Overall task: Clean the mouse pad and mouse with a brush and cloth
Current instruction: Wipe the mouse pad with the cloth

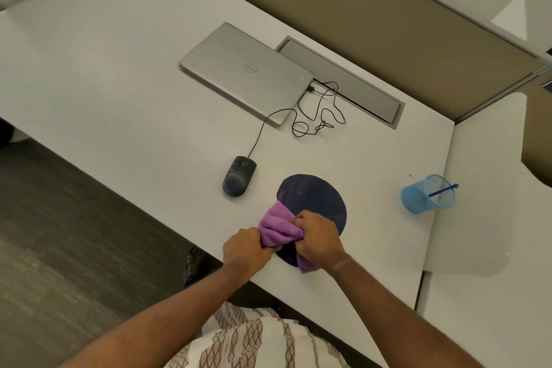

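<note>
Head view: left hand (pixel 246 246) and right hand (pixel 318 237) both fisted on a bunched purple cloth (pixel 279 230), held between them over the near edge of the mouse pad (pixel 316 197). Cloth is fleecy, creased; one corner hangs below the right hand. Pad is dark, oval, flat on the white desk (pixel 119 92); its near part is hidden by cloth and hands. Long axis runs near-left to far-right. Mouse (pixel 239 176), dark, dusty-looking, sits just left of the pad, apart from it, cable end pointing away toward a closed silver laptop (pixel 245 72). Blue mesh cup (pixel 427 194) stands well right, with a blue handle (pixel 442 190) poking out; brush head not discernible.
</note>
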`<state>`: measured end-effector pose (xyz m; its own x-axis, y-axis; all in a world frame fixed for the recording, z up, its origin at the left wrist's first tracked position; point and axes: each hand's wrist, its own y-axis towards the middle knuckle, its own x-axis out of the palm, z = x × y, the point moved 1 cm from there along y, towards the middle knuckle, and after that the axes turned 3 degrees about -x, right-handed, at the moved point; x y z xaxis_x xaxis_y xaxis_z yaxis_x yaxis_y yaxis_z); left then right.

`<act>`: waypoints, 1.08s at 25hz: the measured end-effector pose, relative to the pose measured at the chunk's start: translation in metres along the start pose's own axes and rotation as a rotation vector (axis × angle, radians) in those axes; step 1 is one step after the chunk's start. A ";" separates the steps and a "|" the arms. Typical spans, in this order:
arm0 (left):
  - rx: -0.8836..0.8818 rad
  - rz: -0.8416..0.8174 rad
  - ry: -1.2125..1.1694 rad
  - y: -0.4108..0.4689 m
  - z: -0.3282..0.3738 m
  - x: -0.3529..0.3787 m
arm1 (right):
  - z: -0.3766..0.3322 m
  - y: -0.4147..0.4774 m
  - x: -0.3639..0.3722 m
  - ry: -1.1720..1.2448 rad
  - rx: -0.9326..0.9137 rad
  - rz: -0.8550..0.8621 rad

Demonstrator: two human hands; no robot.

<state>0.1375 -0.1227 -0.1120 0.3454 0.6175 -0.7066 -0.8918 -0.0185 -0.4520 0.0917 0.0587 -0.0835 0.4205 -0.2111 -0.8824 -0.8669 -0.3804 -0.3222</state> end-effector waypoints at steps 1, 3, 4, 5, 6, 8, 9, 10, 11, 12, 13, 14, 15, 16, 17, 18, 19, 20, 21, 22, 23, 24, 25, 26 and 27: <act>-0.013 -0.007 0.028 0.002 0.001 -0.001 | -0.001 0.002 -0.002 -0.015 0.005 0.003; -0.048 -0.047 0.040 0.005 0.002 -0.002 | -0.005 0.008 -0.006 -0.054 0.013 0.020; -0.071 -0.072 0.044 0.006 0.003 -0.002 | -0.007 0.012 -0.008 -0.071 0.013 0.029; -0.093 -0.095 0.073 0.007 0.004 -0.002 | -0.009 0.017 -0.010 -0.085 0.013 0.037; -0.119 -0.113 0.128 0.008 0.005 -0.003 | -0.012 0.022 -0.013 -0.098 0.019 0.046; -0.170 -0.134 0.230 0.008 0.005 -0.003 | -0.015 0.034 -0.019 -0.121 0.054 0.075; -0.177 -0.124 0.261 0.008 0.004 -0.003 | -0.015 0.041 -0.023 -0.126 0.079 0.088; -0.171 -0.104 0.281 0.007 0.004 -0.002 | -0.015 0.050 -0.027 -0.121 0.103 0.096; -0.151 -0.077 0.294 0.005 0.005 -0.001 | -0.014 0.057 -0.031 -0.107 0.124 0.100; -0.115 -0.049 0.303 0.002 0.005 -0.001 | -0.013 0.064 -0.035 -0.082 0.140 0.103; -0.057 -0.018 0.318 -0.003 0.004 -0.002 | -0.011 0.069 -0.037 -0.044 0.153 0.105; 0.028 0.016 0.338 -0.008 0.001 -0.003 | -0.010 0.071 -0.040 0.006 0.159 0.115; 0.153 0.054 0.352 -0.014 -0.002 -0.003 | -0.009 0.071 -0.042 0.061 0.162 0.134; 0.306 0.084 0.362 -0.020 -0.008 -0.003 | -0.006 0.069 -0.044 0.108 0.161 0.161; 0.457 0.087 0.396 -0.025 -0.017 -0.002 | -0.003 0.064 -0.047 0.139 0.156 0.188; 0.576 0.064 0.448 -0.029 -0.026 0.001 | 0.002 0.057 -0.048 0.147 0.144 0.209; 0.655 0.029 0.483 -0.033 -0.035 0.003 | 0.008 0.048 -0.049 0.132 0.127 0.218; 0.694 -0.011 0.501 -0.034 -0.041 0.005 | 0.015 0.039 -0.047 0.102 0.102 0.213; 0.710 -0.049 0.516 -0.035 -0.044 0.006 | 0.022 0.028 -0.045 0.062 0.066 0.194; 0.715 -0.073 0.532 -0.036 -0.045 0.006 | 0.028 0.019 -0.042 0.005 0.013 0.167; 0.719 -0.073 0.546 -0.036 -0.047 0.005 | 0.033 0.010 -0.037 -0.053 -0.046 0.133; 0.719 -0.071 0.566 -0.035 -0.048 0.004 | 0.036 0.003 -0.031 -0.098 -0.107 0.097; 0.714 -0.076 0.590 -0.035 -0.049 0.003 | 0.037 -0.003 -0.026 -0.124 -0.167 0.062; 0.704 -0.088 0.604 -0.034 -0.050 0.003 | 0.036 -0.007 -0.020 -0.139 -0.225 0.029; 0.697 -0.094 0.611 -0.034 -0.051 0.004 | 0.034 -0.008 -0.016 -0.152 -0.272 0.001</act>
<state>0.1842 -0.1592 -0.1271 0.3418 0.0679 -0.9373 -0.7581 0.6094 -0.2323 0.0831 0.0959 -0.0785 0.3572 -0.0825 -0.9304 -0.7550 -0.6119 -0.2356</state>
